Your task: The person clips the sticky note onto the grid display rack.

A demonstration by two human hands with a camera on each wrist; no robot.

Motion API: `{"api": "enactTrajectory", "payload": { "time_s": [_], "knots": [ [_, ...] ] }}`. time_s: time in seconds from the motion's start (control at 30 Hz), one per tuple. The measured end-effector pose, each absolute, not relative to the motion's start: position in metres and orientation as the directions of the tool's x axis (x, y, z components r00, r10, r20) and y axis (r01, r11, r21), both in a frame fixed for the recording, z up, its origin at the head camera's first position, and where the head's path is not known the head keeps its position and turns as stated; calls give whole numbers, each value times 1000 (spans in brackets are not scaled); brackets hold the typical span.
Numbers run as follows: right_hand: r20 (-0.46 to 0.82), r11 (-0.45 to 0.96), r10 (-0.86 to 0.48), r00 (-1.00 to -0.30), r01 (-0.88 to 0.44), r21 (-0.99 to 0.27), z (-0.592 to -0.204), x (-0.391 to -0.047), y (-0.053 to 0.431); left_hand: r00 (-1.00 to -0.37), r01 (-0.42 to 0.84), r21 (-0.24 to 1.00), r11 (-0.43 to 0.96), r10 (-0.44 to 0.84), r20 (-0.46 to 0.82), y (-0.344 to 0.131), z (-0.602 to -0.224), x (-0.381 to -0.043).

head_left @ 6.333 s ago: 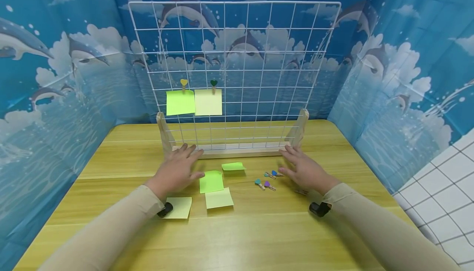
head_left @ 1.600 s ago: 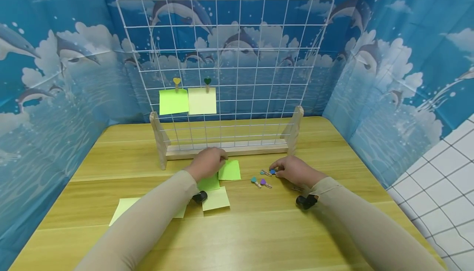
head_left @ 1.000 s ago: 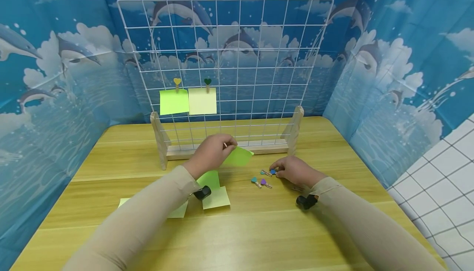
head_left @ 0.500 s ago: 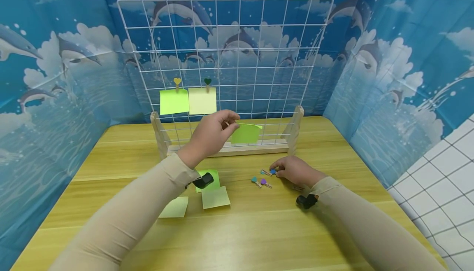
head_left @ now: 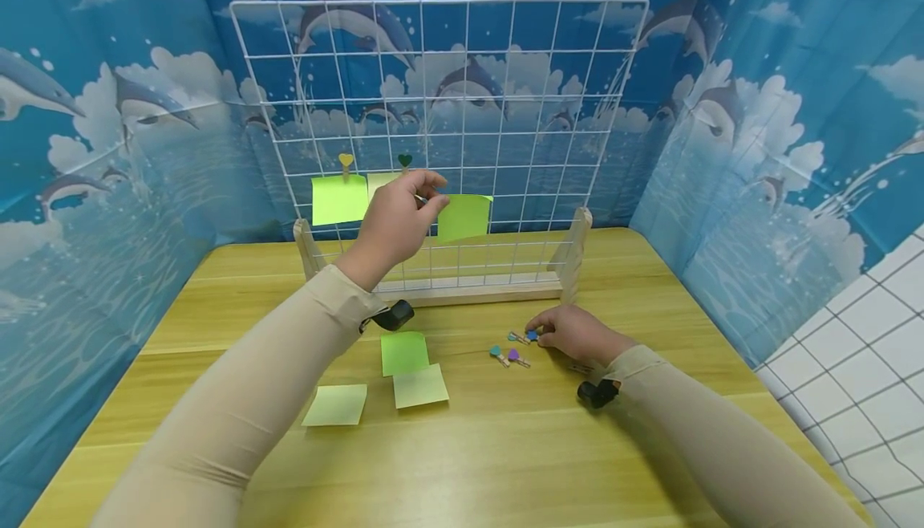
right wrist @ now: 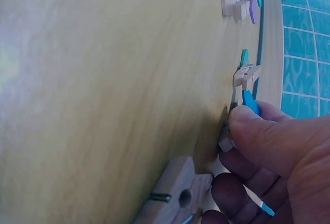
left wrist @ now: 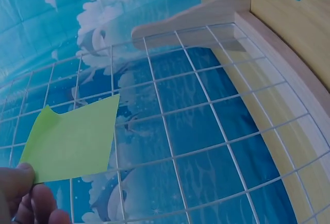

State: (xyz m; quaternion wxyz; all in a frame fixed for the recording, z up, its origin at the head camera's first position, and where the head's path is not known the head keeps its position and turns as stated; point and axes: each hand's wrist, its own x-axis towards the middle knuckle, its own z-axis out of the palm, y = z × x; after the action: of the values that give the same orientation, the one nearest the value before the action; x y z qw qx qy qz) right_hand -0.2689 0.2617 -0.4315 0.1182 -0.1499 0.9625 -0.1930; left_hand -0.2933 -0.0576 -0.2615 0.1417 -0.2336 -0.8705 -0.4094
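Note:
My left hand (head_left: pixel 395 227) pinches a bright green sticky note (head_left: pixel 465 217) by its left edge, before the white wire grid (head_left: pixel 512 139). In the left wrist view its thumb and fingers hold one corner. Low on the table, my right hand (head_left: pixel 581 333) pinches a small wooden clothespin with a blue heart (right wrist: pixel 250 102) between thumb and finger. Beside it lie clothespins with a teal heart (head_left: pixel 496 351) and a purple heart (head_left: pixel 514 355). A green note (head_left: pixel 339 199) hangs under a yellow-heart clothespin (head_left: pixel 346 160). The pale yellow note (head_left: pixel 380 181) beside it is partly hidden by my left hand.
The grid stands in a wooden base (head_left: pixel 476 294) at the table's back. Nearer lie a green note (head_left: pixel 404 351) and two pale yellow notes, one (head_left: pixel 421 387) touching it, the other (head_left: pixel 336 406) further left. Another clothespin (right wrist: pixel 178 193) lies near my right hand.
My left hand has picked the green note off the table and raised it to the grid, lately shifting slightly left. My right hand earlier moved to the blue-heart clothespin and has stayed there.

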Motion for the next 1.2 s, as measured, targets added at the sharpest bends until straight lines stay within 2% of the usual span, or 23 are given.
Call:
{"api": "enactTrajectory", "payload": {
  "time_s": [0.43,1.2],
  "knots": [
    [-175,880,-329,-928,-235,-412,-432,-267,261,-889,440,653,616,195,415,-56,-258,-318],
    [-169,875,-338,-926,-243,-418,-431,-268,262,-903,391,588,708,174,392,-52,-252,-329]
  ]
}}
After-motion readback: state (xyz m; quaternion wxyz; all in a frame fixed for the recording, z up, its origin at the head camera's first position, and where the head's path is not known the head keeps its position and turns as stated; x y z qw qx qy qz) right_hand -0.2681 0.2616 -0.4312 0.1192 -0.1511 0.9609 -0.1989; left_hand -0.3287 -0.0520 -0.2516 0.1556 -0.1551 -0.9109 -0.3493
